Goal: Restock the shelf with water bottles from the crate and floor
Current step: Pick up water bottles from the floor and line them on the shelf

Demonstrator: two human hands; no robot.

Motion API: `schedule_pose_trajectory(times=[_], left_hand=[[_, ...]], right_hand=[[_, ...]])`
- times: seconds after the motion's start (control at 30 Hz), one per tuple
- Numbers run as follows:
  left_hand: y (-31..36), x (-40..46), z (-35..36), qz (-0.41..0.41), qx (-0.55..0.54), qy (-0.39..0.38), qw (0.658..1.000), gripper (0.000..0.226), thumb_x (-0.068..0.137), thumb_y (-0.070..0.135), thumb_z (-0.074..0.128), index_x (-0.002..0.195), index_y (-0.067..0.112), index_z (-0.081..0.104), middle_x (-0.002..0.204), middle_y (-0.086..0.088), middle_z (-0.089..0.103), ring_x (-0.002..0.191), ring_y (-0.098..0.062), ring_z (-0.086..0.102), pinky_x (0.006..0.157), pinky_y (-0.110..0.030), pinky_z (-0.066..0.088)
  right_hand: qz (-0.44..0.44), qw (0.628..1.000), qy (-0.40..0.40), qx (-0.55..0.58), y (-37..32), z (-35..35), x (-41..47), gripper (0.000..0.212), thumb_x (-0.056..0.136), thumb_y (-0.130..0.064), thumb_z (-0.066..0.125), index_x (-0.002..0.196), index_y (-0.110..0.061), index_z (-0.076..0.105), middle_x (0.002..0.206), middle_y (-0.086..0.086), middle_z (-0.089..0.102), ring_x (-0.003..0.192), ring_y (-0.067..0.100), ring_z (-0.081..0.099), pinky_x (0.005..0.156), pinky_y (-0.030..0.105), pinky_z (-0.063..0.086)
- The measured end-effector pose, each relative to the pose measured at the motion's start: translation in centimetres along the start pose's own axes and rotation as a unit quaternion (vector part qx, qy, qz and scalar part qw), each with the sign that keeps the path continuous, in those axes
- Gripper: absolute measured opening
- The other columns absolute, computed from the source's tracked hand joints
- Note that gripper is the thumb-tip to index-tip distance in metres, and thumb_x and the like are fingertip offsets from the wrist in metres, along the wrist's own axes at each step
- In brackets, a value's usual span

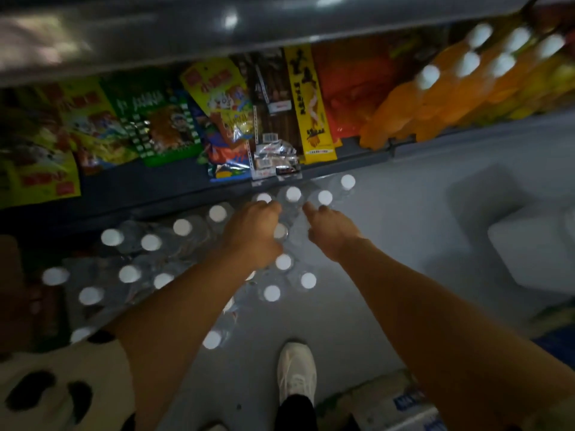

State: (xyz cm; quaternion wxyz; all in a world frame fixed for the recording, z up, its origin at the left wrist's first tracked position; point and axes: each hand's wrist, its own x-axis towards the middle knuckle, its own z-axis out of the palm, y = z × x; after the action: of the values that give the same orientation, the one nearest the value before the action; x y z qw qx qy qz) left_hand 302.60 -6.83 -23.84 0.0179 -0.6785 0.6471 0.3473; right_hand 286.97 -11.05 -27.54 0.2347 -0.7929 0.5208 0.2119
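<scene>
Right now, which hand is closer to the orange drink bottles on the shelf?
Right. The right hand is below the orange drink bottles, among the water bottles on the floor; the left hand is farther left.

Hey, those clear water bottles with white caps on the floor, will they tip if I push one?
Probably: the water bottles look tall and narrow, standing upright close together, so one may knock its neighbours. The clear plastic likely flexes when squeezed. They look full, so fairly heavy.

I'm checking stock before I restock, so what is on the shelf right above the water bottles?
On the shelf sit snack bags at left, a yellow packet, and orange drink bottles at right. Whatever stands behind these front rows is hidden.
</scene>
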Motion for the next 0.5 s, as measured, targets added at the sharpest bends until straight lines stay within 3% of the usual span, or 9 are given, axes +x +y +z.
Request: schedule_pose_trajectory(times=[0.07, 0.23, 0.37, 0.5], left_hand=[[1.3, -1.6, -2.4, 0.002, -0.011, -0.001, 1.0, 0.048, 0.075, 0.018, 0.074, 0.119, 0.013, 0.056, 0.12, -0.008, 0.056, 0.114, -0.028, 0.054, 0.088, -0.035, 0.048], [7.7, -7.9, -11.2, 0.026, -0.052, 0.005, 0.998, 0.041, 0.068, 0.019, 0.077, 0.106, 0.014, 0.06, 0.108, -0.008, 0.062, 0.102, -0.028, 0.06, 0.082, -0.036, 0.051], [12.8, -15.0, -20.8, 0.059, -0.07, 0.023, 0.996, 0.054, 0.069, 0.018, 0.079, 0.118, 0.014, 0.057, 0.115, -0.007, 0.062, 0.108, -0.027, 0.06, 0.084, -0.031, 0.05], [16.8, -23.4, -31.3, 0.105, -0.063, 0.043, 0.992, 0.065, 0.073, 0.025, 0.08, 0.129, 0.014, 0.05, 0.128, -0.004, 0.057, 0.116, -0.022, 0.055, 0.087, -0.024, 0.042]], right_hand=[[-0.005, 1.0, 0.012, 0.013, -0.3, -4.0, -2.8, 0.052, 0.092, -0.015, 0.051, 0.14, -0.011, 0.032, 0.126, 0.022, 0.052, 0.111, 0.041, 0.054, 0.084, 0.04, 0.045], [-0.049, 0.997, 0.057, 0.018, -1.7, -17.8, -12.7, 0.041, 0.09, -0.025, 0.056, 0.125, -0.008, 0.042, 0.118, 0.02, 0.058, 0.106, 0.039, 0.055, 0.075, 0.039, 0.043], [-0.092, 0.987, 0.132, -0.022, -4.4, -30.4, -22.2, 0.041, 0.09, -0.03, 0.059, 0.12, -0.006, 0.045, 0.106, 0.02, 0.061, 0.098, 0.038, 0.057, 0.065, 0.035, 0.034], [-0.112, 0.976, 0.186, -0.024, -8.8, -42.7, -32.8, 0.039, 0.091, -0.033, 0.058, 0.121, -0.01, 0.048, 0.107, 0.017, 0.061, 0.099, 0.035, 0.057, 0.068, 0.034, 0.038]])
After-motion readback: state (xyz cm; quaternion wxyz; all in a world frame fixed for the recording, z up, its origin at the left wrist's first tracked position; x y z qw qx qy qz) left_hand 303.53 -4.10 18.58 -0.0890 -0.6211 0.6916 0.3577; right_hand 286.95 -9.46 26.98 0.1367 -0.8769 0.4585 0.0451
